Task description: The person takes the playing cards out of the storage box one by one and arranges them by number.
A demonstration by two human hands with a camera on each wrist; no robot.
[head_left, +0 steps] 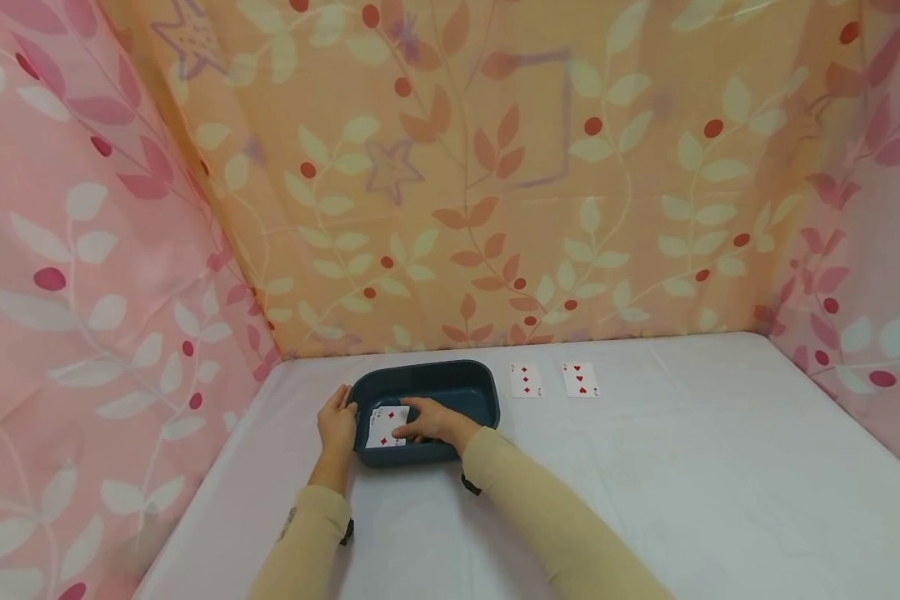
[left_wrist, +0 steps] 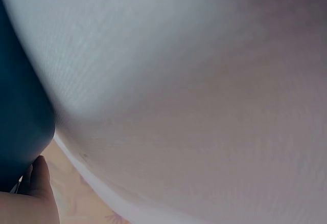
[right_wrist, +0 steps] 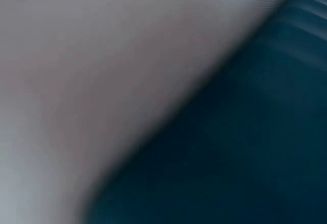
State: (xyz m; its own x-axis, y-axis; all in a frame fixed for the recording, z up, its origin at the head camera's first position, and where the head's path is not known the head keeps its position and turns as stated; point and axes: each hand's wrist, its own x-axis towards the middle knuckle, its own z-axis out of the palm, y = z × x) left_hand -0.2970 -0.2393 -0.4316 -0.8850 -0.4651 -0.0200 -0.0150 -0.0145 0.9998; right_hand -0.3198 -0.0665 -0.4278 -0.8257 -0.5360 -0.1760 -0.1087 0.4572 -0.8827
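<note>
A dark blue rectangular basin (head_left: pixel 480 392) stands on the white-covered table. At its left end my left hand (head_left: pixel 336 423) holds the wall, fingers along the outside and thumb by the rim; in the left wrist view part of that hand (left_wrist: pixel 37 196) shows against the basin. Inside, to the left, lies a small stack of playing cards (head_left: pixel 381 429), a red diamond card on top. My right hand (head_left: pixel 433 419) reaches over the front rim, its thumb and forefinger pinching the top card at its right side. Its other fingers are partly hidden.
Right of the basin, a three of diamonds (head_left: pixel 526 381) and a three of hearts (head_left: pixel 581 380) lie face up on the table (head_left: pixel 645 467). Patterned cloth walls (head_left: pixel 450 208) enclose the back and both sides. The right wrist view is blurred.
</note>
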